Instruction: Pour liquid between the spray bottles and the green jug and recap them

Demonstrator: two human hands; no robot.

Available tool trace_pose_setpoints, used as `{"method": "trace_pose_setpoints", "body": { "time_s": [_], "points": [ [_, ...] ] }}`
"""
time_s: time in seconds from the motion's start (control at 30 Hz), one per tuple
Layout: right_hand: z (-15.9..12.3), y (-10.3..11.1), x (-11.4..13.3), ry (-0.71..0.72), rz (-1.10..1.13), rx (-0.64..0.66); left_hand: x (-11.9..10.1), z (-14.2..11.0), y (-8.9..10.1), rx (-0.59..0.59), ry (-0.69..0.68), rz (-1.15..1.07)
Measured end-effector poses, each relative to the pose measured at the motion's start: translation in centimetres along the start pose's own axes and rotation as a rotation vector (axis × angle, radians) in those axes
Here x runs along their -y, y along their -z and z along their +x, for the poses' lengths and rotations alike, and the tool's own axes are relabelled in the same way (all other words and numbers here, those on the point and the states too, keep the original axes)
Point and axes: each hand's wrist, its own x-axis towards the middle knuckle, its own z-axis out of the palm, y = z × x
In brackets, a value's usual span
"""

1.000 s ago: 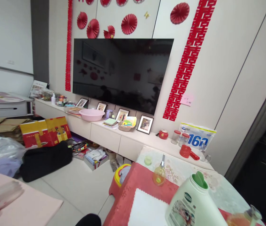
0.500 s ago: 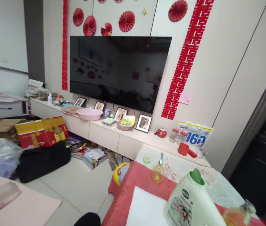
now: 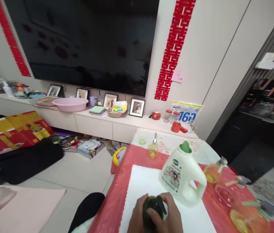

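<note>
At the bottom of the view, both my hands are closed around a dark green bottle (image 3: 149,212) with a black top that looks like a pump or spray head. My left hand (image 3: 136,216) wraps its left side. My right hand (image 3: 172,215) grips from the right, thumb across the front near the top. The bottle's lower part is hidden. Just beyond stands a large pale green detergent jug (image 3: 182,171), uncapped, its green pour spout showing, on a white scalloped mat (image 3: 139,181). A pale green cap (image 3: 142,140) lies farther back on the cloth.
A glass dispenser bottle (image 3: 153,149) with yellowish liquid stands behind the mat. Several similar bottles, one an amber bottle (image 3: 212,171), line the right side of the red tablecloth (image 3: 119,184). Behind the table runs a low white cabinet (image 3: 93,124) holding a pink basin (image 3: 70,105).
The view has tilted down and swung right. My two hands and the dark green bottle have come into view, and more of the bottles on the right now show.
</note>
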Motion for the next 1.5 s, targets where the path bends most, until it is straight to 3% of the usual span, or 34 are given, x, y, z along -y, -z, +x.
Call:
{"method": "trace_pose_setpoints", "body": {
  "time_s": [0.1, 0.23, 0.4, 0.6, 0.73, 0.9, 1.0, 1.13, 1.5],
  "points": [
    [0.0, 0.6, 0.0, 0.069, 0.13, 0.033, 0.0, -1.4, -0.5, 0.003, -0.011, 0.022],
    [0.0, 1.6, -0.4, 0.101, 0.243, 0.198, -0.3, -1.5, -0.3, 0.076, -0.075, 0.011],
    [0.3, 1.6, -0.1, -0.012, 0.208, 0.091, -1.0, -1.5, 0.1, 0.131, -0.063, 0.016],
    [0.7, 2.5, 1.2, 0.062, 0.271, 0.236, -1.2, -1.3, 0.2, 0.138, -0.108, 0.007],
    [0.6, 1.3, 1.0, 0.1, 0.211, 0.109, -0.4, -1.3, 0.2, 0.139, -0.072, -0.007],
    [0.8, 0.1, 1.5, 0.079, 0.049, -0.036, -0.6, -1.4, 0.0, 0.054, -0.059, -0.02],
    [0.8, 1.6, 2.6, 0.11, 0.013, 0.029, -1.6, -1.4, 0.1, 0.059, -0.092, -0.001],
    [0.1, 4.6, 3.9, 0.135, -0.015, 0.106, -2.8, -1.6, -0.1, 0.159, -0.11, 0.004],
    [-3.3, 7.6, 4.0, -0.022, -0.087, -0.234, -5.1, -4.3, -4.7, 0.139, -0.178, 0.164]
  ]
}}
